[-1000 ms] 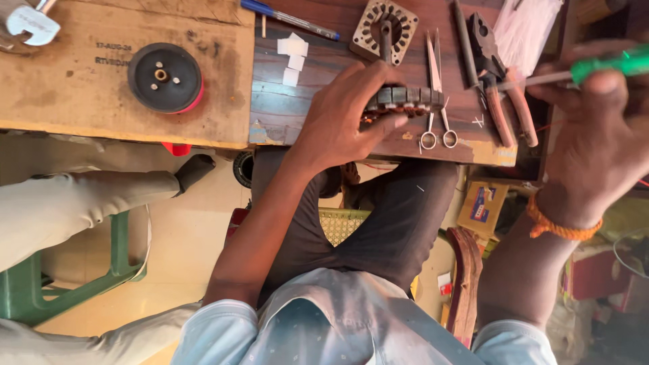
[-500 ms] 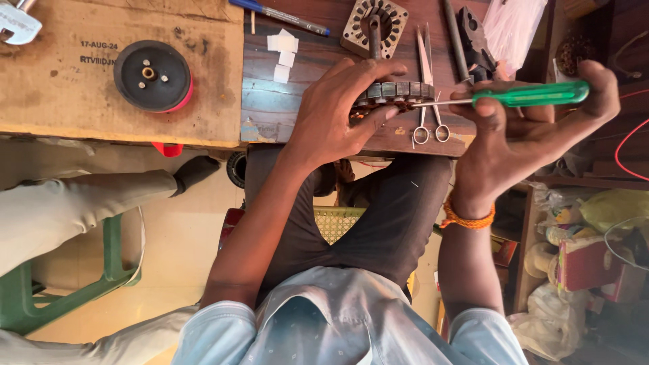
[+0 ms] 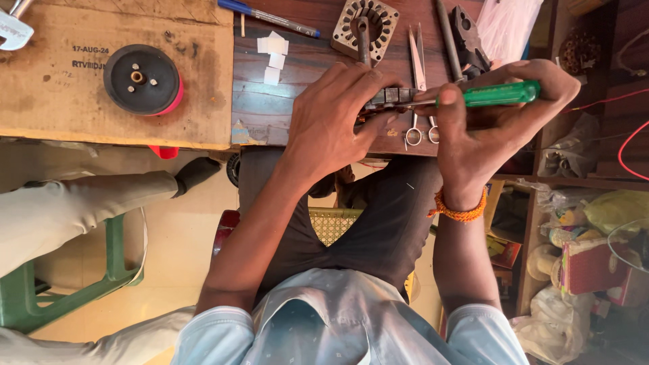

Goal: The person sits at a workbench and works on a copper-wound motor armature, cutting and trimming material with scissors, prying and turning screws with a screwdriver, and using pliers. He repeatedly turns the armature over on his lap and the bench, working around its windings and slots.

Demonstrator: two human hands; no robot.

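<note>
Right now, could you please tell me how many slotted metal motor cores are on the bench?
2. One core lies free at the far edge beside the scissors; the other core sits under the left hand, mostly covered. More may be hidden.

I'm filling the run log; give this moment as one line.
left hand: steadies metal part | right hand: holds green screwdriver | tip at part

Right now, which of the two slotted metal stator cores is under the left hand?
The dark one at the bench edge, pressed by the left hand; the other lies untouched farther back.
</note>
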